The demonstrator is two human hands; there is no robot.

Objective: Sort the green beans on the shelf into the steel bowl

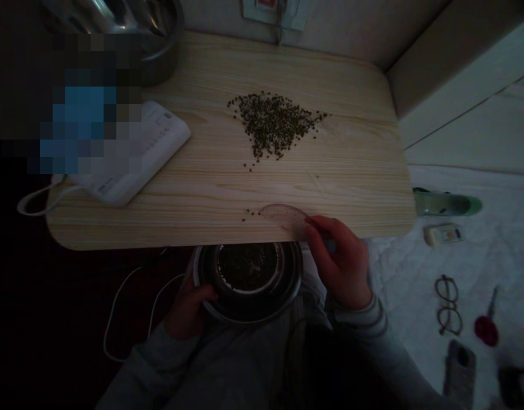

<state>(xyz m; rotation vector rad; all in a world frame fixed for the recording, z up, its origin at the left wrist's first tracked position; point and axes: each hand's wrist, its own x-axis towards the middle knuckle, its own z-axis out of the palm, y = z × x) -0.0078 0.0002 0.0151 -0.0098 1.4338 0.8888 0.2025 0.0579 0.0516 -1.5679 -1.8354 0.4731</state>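
My right hand pinches the right end of a clear protractor low over the front edge of the wooden table. A few small dark green beans lie by the protractor's left end. Farther back on the board is a loose pile of the same beans. Below the front edge, my left hand grips the left rim of a round metal bowl above my lap. Inside it sits a smaller pale-rimmed container with dark contents, too dim to make out.
A white power strip with a cable and a large metal pot stand at the left. On the white bedding at the right lie a green bottle, a remote, glasses and a phone.
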